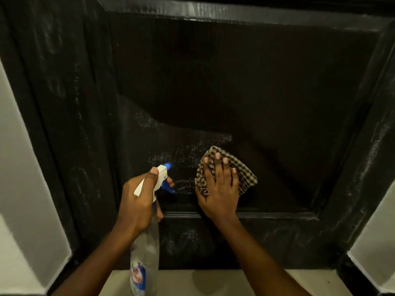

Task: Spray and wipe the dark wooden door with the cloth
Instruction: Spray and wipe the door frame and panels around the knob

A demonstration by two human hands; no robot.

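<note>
The dark wooden door (245, 82) fills the view, with a recessed panel and a fine mist of spray droplets low on it. My left hand (136, 201) grips the neck of a clear spray bottle (145, 253) with a white and blue trigger head, its nozzle pointing at the panel and a finger on the trigger. My right hand (220, 189) lies flat with straight fingers on a brown checked cloth (245, 174), pressing it against the lower part of the panel, just right of the sprayed patch.
A dark door frame (64, 124) runs down both sides. Pale walls (19, 167) flank it at left and right. A light floor (213, 283) shows below the door's bottom rail.
</note>
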